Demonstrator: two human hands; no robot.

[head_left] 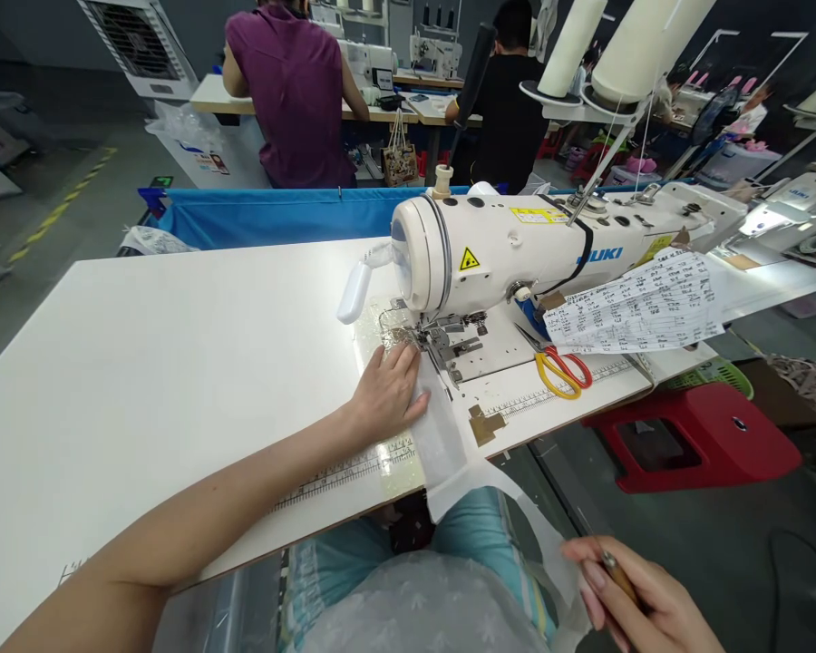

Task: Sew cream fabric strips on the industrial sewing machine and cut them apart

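A strip of thin white fabric (pixel 442 435) runs from beneath the presser foot (pixel 442 343) of a white sewing machine (pixel 490 249), over the table's front edge and down across the lap. My left hand (pixel 389 392) lies flat on the table by the foot, fingers stretched forward, its thumb over the fabric. Low at the right, my right hand (pixel 643 594) is closed on the strip's other end. A slim tool with a brown handle (pixel 618 576) is also in that hand; its kind is not clear.
Scissors (pixel 561 370) with yellow and red handles lie right of the needle area, beside a handwritten paper sheet (pixel 639 304). Thread cones (pixel 643 50) stand above the machine. A red stool (pixel 700 435) is at the right. Two people (pixel 292 91) sit beyond a blue cloth trough (pixel 278 216).
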